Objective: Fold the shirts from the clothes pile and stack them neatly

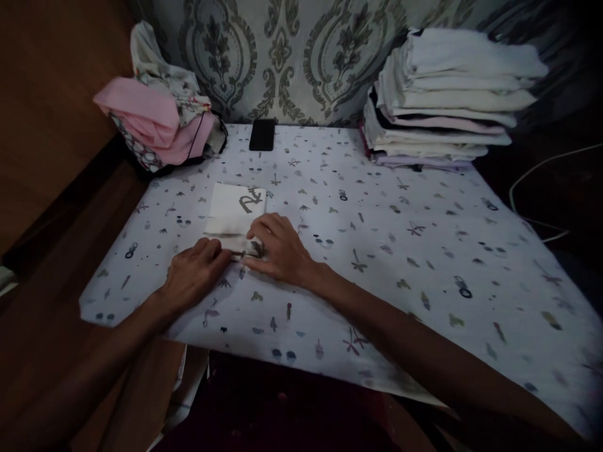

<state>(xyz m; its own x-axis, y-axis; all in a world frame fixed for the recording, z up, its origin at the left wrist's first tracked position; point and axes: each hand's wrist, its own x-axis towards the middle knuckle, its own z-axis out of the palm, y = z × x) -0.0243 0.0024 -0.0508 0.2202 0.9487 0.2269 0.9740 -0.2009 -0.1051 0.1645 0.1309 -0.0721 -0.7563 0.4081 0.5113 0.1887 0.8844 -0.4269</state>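
Observation:
A white cloth (233,208) with a dark printed pattern lies folded in a small rectangle on the patterned table cover. Its near part is doubled over, making a crease across the middle. At the near left corner, my left hand (195,271) has its fingers curled and closed on the cloth's edge. My right hand (279,250) grips the near right side, thumb low and fingers bent over the fold. Parts of the near edge are hidden under both hands.
A tall stack of folded clothes (452,94) stands at the back right. Crumpled pink and patterned fabric (160,119) is heaped at the back left. A black phone (262,135) lies near the wall. A pale cable (522,172) runs beyond the right edge.

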